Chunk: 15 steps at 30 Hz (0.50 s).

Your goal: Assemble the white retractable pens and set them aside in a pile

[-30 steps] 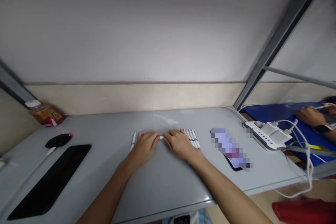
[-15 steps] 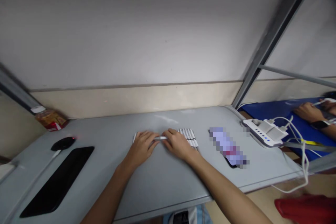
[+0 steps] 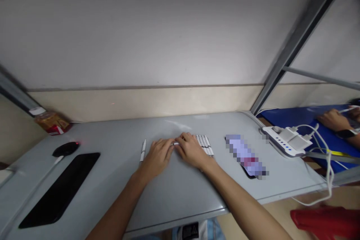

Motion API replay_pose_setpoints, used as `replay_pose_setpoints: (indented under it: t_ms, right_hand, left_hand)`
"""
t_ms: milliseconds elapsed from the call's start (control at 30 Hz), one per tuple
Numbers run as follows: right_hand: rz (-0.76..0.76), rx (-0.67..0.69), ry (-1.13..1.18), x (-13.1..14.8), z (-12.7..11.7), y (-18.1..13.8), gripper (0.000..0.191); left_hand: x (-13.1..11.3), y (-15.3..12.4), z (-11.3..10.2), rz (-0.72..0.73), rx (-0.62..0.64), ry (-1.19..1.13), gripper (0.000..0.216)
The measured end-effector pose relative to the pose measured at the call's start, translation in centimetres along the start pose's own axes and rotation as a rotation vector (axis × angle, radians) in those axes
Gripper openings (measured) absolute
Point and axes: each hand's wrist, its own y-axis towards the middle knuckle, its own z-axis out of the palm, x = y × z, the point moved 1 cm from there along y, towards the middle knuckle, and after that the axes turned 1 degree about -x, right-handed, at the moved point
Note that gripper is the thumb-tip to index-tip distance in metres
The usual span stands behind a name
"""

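Note:
My left hand (image 3: 159, 155) and my right hand (image 3: 191, 150) meet over the middle of the grey desk, fingers closed on the two ends of one white pen (image 3: 176, 143). Only a short piece of that pen shows between the fingertips; the rest is hidden by the hands. A single white pen (image 3: 143, 150) with a dark band lies just left of my left hand. Beside my right hand, several similar white pens (image 3: 206, 144) lie in a neat row, partly covered by that hand.
Right of the pens lies a phone (image 3: 244, 155), its screen blurred, then a power strip (image 3: 284, 142) with plugs and cables. On the left are a black mat (image 3: 60, 191), a black mouse-like device (image 3: 66, 149) and a bottle (image 3: 52, 122). Another person's hand (image 3: 334, 120) is at far right.
My hands have drawn closer together, so less of the pen shows between them. The left hand has shifted right, uncovering the single pen on the left.

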Motion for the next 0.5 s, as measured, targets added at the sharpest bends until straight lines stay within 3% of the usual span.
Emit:
replay_pose_setpoints:
  t_ms: [333,500]
  right_hand:
    - [-0.008,0.054,0.003,-0.7,0.4,0.1,0.021]
    - [0.042,-0.055,-0.056,-1.0,0.5,0.3,0.029]
  left_hand:
    - [0.5,-0.1,0.9,0.002,0.034,0.100,0.027]
    - [0.0,0.0,0.4,-0.050,0.023,-0.055,0.030]
